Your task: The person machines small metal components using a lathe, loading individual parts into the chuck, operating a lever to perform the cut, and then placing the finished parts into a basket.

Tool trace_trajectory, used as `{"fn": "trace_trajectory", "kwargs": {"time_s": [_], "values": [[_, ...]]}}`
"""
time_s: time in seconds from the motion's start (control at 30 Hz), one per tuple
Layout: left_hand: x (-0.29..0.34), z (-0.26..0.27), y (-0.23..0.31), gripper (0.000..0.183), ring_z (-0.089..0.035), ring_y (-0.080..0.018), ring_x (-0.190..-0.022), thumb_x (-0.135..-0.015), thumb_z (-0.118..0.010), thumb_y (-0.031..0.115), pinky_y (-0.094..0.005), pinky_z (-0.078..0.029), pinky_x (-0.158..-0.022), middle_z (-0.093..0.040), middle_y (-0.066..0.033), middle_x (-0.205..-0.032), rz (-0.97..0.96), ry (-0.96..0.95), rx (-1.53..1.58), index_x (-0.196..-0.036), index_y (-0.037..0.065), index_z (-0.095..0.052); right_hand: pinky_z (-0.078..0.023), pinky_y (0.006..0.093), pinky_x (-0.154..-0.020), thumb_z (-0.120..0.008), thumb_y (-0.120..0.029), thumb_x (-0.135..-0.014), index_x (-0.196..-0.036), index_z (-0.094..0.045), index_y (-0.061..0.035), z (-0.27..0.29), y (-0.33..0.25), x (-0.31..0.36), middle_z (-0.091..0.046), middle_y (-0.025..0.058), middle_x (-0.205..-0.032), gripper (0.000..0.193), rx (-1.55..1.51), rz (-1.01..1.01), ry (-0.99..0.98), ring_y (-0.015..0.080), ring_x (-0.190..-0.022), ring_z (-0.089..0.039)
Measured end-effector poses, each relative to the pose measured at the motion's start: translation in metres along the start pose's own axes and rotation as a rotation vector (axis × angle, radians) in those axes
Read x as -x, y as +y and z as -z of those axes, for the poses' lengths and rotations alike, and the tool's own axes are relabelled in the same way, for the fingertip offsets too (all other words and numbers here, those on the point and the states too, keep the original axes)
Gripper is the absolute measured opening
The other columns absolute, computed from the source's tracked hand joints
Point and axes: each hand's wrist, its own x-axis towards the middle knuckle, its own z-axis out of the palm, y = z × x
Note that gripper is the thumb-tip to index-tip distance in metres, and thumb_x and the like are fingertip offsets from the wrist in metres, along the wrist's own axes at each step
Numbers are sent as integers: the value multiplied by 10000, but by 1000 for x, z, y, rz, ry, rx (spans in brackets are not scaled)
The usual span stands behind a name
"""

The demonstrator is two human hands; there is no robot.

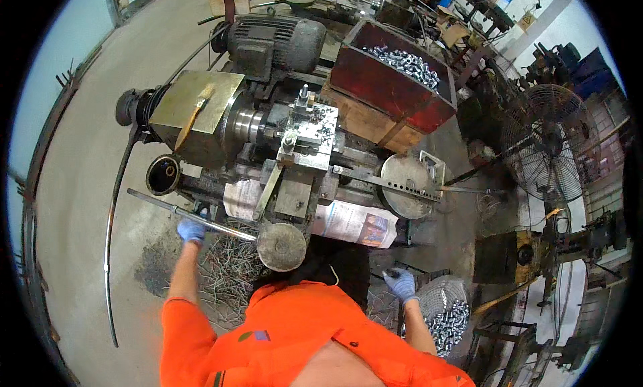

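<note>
Left hand (pixel 191 230) raised forward and closed; right hand (pixel 402 284) lowered, fingers curled.

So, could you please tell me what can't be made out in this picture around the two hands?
- Head view: whether the right hand holds anything; too small.
- Left hand on the long lever; glove hides the grip.
- Basket of metal parts; forearm covers its near edge.

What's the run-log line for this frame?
left hand: gripping lever bar | right hand: over wire basket of metal parts | lathe: between

Even daylight, strong fisheye edges
</note>
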Motion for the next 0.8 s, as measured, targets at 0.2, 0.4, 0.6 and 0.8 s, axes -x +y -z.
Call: {"fn": "trace_trajectory", "kwargs": {"time_s": [0.2, 0.4, 0.6, 0.8], "values": [[2, -14, -35, 323, -619, -326, -866, -802, -491, 370, -438, -490, -731, -642, -142, -973, -334, -231, -325, -928, 121, -652, -495, 277, -670, -738, -232, -716, -900, -664, 9, 15, -20, -1, -676, 121, -792, 312, -44, 91, 25, 150, -702, -622], [2, 21, -24, 327, -627, -316, -894, -776, -532, 365, -423, -499, -753, -649, -152, -950, -248, -237, -292, -940, 113, -661, -504, 309, -679, -723, -271, -720, -895, -672, -21, 75, -70, -36, -671, 138, -804, 310, -110, 299, 173, 207, -704, -650], [2, 94, -62, 333, -626, -299, -836, -797, -559, 306, -386, -489, -737, -646, -164, -956, -207, -262, -48, -1045, 94, -628, -435, 403, -852, -721, -337, -692, -878, -695, -85, 118, -274, -66, -637, 118, -961, 314, 46, 899, 349, 308, -954, -567], [17, 281, -94, 357, -640, -236, -757, -857, -532, 299, -353, -495, -683, -655, -162, -911, -146, 311, 355, -1104, 50, -596, -403, 418, -862, -576, -537, -736, -851, -705, -132, 61, -449, -91, -603, 155, -1074, 441, 323, 1233, 131, 321, -1017, -528]]}}
